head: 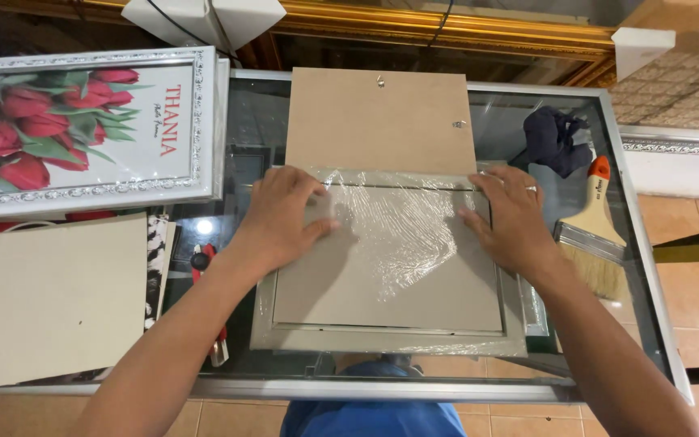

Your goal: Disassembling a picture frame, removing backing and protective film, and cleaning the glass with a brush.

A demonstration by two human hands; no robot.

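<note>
Nearest me, a silver frame (390,340) lies face down on the glass tabletop (649,267), wrapped in clear plastic film (402,235), with a grey backing board (390,275) set in it. My left hand (281,214) lies flat on the board's upper left corner, fingers (305,190) spread and gripping nothing. My right hand (511,218) presses flat on the upper right edge, fingers (487,182) likewise open, a ring on one. Just right of it lies a paintbrush (596,235) with an orange handle. Beyond my hands a brown hardboard panel (382,121) lies touching the frame's top. Farther right sits a dark cloth (556,137); far left, a framed tulip picture (82,129).
</note>
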